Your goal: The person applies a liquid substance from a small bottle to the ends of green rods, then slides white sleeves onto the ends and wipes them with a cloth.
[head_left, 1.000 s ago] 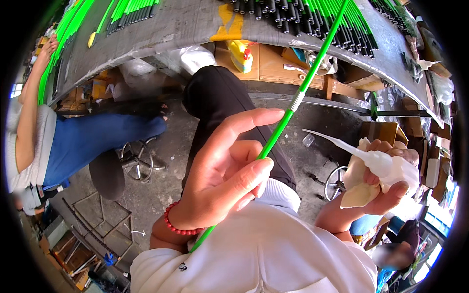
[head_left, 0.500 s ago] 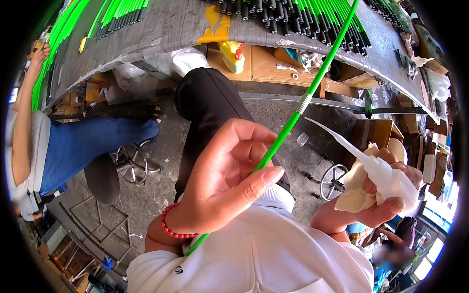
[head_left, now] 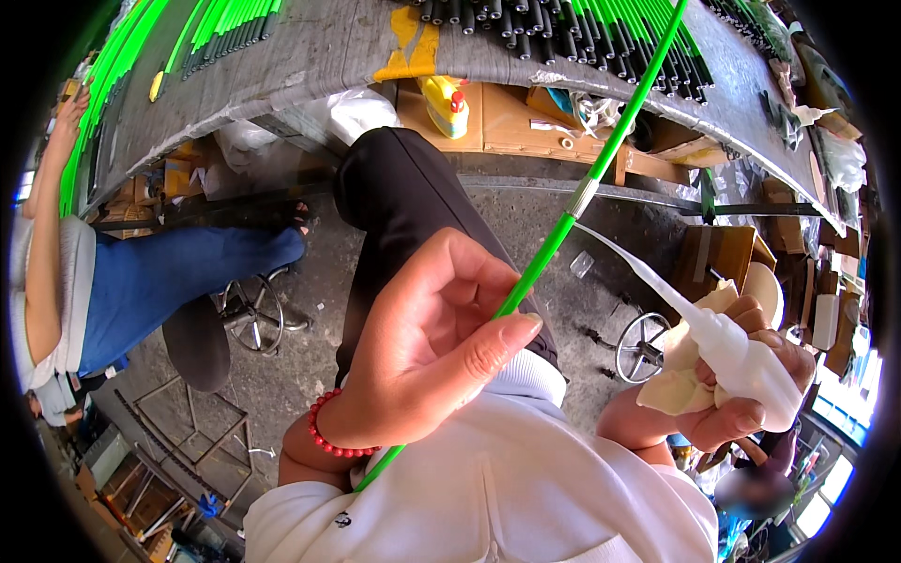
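- Green and thin, the rod (head_left: 544, 258) is pinched in the left hand (head_left: 427, 352) between thumb and curled fingers; it slants from beside the wrist up toward the tabletop (head_left: 310, 52), seemingly so that its metal ferrule (head_left: 582, 197) stands clear above the hand;
- A white squeeze bag (head_left: 741, 352) is gripped in the closed right hand (head_left: 741, 394), right of the rod; its long tapered nozzle (head_left: 624, 258) is aimed at the ferrule and ends just beside it, apparently so that the contents can be fed to that joint;
- A red bead bracelet (head_left: 328, 436) is worn on the left wrist, below the rod's lower end;
- More green rods (head_left: 235, 14) and dark rods (head_left: 507, 19) are laid in rows on the tabletop, above the rod;
- Another person in blue trousers (head_left: 178, 281) is seated well left of the rod.
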Action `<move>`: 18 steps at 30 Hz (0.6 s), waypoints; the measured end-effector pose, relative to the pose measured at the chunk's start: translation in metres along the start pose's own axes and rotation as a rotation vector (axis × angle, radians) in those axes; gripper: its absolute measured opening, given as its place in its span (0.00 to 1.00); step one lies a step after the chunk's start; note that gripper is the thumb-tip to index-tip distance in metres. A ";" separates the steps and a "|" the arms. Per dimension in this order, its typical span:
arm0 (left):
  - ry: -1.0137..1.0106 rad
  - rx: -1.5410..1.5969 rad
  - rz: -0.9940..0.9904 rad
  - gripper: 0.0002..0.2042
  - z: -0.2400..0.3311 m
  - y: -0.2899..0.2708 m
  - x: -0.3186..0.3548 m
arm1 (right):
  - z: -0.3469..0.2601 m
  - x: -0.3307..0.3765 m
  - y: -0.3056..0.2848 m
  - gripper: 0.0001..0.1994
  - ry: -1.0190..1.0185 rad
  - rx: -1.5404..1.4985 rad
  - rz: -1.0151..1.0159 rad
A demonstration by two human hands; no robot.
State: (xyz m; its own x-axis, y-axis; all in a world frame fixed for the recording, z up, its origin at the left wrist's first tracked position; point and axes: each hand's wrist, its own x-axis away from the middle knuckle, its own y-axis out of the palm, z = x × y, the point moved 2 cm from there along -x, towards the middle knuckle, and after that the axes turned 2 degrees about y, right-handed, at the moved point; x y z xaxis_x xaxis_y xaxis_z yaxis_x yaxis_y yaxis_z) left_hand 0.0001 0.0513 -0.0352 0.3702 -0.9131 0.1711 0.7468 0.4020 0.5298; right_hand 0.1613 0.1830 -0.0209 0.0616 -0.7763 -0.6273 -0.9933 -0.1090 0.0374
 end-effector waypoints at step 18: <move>-0.049 0.010 0.008 0.09 0.003 -0.001 0.001 | 0.003 -0.010 -0.006 0.19 -0.121 -0.162 -0.269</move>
State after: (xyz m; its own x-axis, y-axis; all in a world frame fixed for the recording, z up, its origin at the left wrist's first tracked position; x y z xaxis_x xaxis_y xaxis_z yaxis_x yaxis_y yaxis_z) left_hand -0.0022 0.0498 -0.0333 0.3483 -0.9121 0.2161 0.7383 0.4090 0.5364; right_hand 0.1659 0.1931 -0.0176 0.2975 -0.6281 -0.7190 -0.9142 -0.4045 -0.0250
